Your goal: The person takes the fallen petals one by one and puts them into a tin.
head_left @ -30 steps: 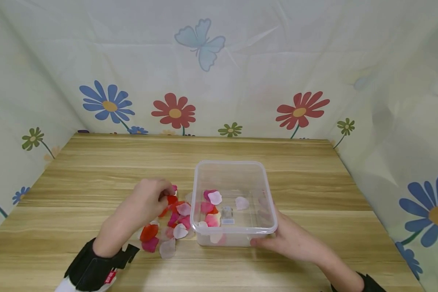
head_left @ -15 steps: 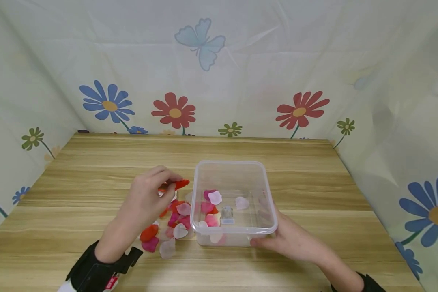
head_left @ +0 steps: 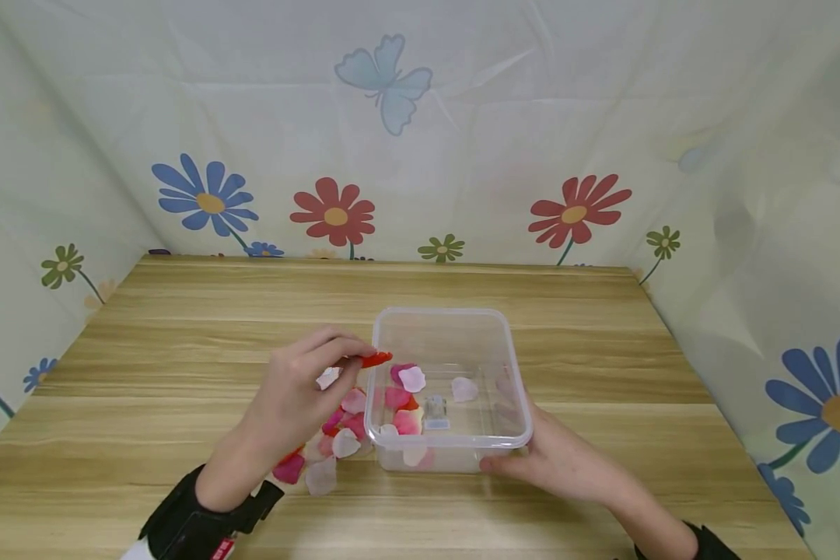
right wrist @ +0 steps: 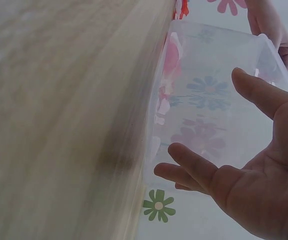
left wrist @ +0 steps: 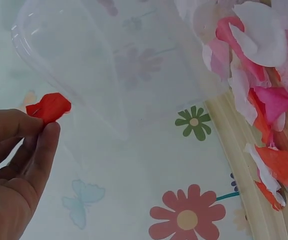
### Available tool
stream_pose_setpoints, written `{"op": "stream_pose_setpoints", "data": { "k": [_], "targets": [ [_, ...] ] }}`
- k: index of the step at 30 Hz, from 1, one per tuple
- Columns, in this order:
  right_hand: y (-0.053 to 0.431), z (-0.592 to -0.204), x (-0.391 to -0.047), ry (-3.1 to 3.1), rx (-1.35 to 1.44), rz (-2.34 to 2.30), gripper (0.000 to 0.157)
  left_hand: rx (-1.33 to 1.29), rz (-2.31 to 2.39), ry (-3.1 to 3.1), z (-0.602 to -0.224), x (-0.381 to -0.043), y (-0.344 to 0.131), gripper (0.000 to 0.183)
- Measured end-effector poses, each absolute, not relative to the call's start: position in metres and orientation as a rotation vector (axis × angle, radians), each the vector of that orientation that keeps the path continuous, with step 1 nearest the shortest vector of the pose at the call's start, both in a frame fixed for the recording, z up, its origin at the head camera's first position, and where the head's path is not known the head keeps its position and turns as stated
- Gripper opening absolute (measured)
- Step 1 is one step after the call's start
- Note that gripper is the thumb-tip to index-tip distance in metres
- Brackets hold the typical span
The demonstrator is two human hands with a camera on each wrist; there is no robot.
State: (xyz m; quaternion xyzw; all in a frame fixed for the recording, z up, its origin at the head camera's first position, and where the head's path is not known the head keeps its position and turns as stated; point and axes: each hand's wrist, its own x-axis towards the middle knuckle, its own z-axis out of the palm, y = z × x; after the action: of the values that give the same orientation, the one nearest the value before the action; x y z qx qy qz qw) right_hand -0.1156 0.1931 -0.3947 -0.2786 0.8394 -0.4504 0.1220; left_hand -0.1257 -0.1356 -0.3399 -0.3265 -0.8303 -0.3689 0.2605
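My left hand (head_left: 304, 381) pinches a red flower petal (head_left: 376, 359) between thumb and fingertips, held at the left rim of a clear plastic box (head_left: 448, 442). The left wrist view shows that red petal (left wrist: 53, 106) raised off the table. Against the box's right side rests my right hand (head_left: 563, 459), its thumb at the front wall; in the right wrist view its fingers (right wrist: 196, 162) are spread and fairly straight. Inside the box lie several pink, white and red petals (head_left: 409, 421), mostly at the left. A loose pile of petals (head_left: 346, 443) sits left of the box, partly behind my left hand.
The wood-grain table (head_left: 567, 334) ends at a flower-printed curtain (head_left: 476, 155) behind and at both sides. A small greyish rectangular shape (head_left: 436, 412) shows at the box's bottom. Black bands (head_left: 196, 513) are on the wrists.
My left hand has lifted the red petal from the pile and carried it right to the box's left rim. My right hand and the box have stayed put.
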Motion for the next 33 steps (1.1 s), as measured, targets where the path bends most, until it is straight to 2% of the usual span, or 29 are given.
{"op": "stream_pose_setpoints", "data": {
  "k": [18,33],
  "targets": [
    [0.1921,-0.3939,-0.1156,2.443,-0.768,-1.308,0.109,-1.099,-0.962,-2.239,-0.3455,-0.1259,-0.1286,0.036],
    [0.1920,-0.3943,-0.1162,2.436,-0.769,-1.315,0.106,-0.992,-0.977,-2.341,-0.3441,-0.1278,-0.1369,0.034]
  ]
}}
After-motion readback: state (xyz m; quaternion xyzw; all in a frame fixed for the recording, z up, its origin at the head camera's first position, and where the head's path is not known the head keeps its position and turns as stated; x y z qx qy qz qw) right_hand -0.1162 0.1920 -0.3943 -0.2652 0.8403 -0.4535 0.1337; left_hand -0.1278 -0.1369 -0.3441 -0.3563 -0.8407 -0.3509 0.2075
